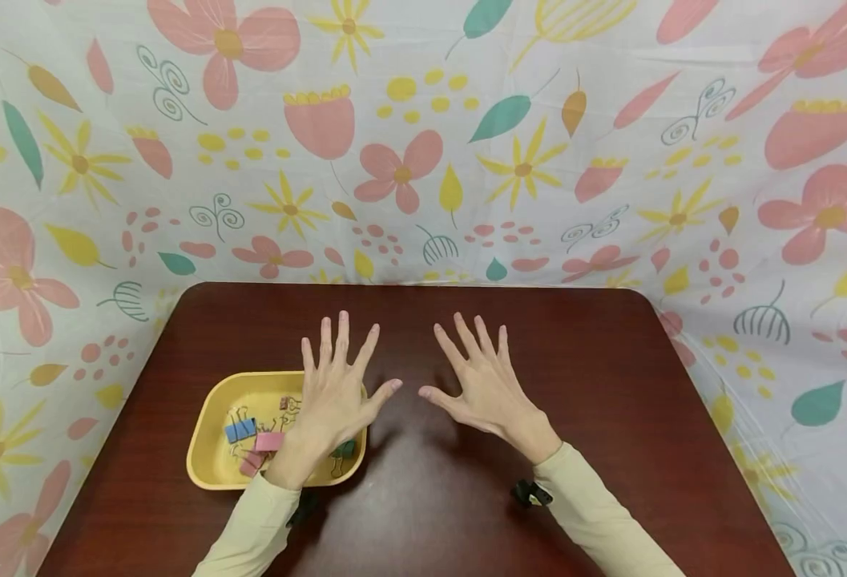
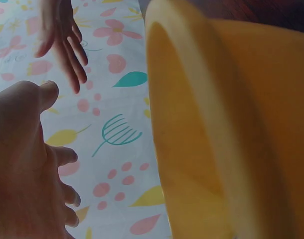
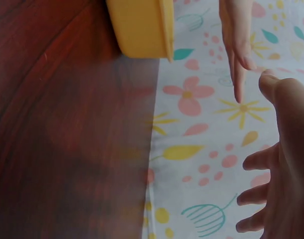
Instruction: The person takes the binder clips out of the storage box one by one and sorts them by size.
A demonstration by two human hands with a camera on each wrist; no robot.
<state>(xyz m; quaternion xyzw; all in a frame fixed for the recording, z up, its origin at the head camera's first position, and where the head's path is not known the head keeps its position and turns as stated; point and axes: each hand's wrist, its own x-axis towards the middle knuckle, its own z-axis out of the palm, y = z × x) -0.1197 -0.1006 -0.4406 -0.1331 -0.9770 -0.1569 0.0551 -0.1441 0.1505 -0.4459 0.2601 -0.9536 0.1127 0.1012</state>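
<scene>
Both hands raised flat above the dark red-brown worktop [image 1: 596, 385], fingers straight and fanned, palms down, holding nothing. Left hand [image 1: 335, 393] spread directly over the right-hand part of the yellow tray [image 1: 214, 433] — wrist and heel of the palm covering the tray's near right corner, fingertips reaching past its far rim. Right hand [image 1: 484, 389] likewise spread, well clear of the tray, over bare wood near the middle of the worktop; thumbs of the two pointing toward each other with a gap between.

Inside the tray, a small heap of binder clips — a blue one [image 1: 239, 430] toward the left, a pink one [image 1: 268, 441] just beside the left wrist, another pink lower down, a dark green one partly hidden under the hand. Clips lying down and to the left of the left palm, almost beneath it; far from the right hand, across the left arm. Tray's long axis running roughly left to right along the near-left part of the worktop.

Clearly nearer: the left hand. From the left wrist view, tray wall [image 2: 231, 124] filling most of the picture, close up, with the palm [image 2: 22, 164] beside it. From the right wrist view, tray [image 3: 139, 27] seen only at a distance, at the top edge.

Flowered cloth [image 1: 423, 144] hung behind and around.
</scene>
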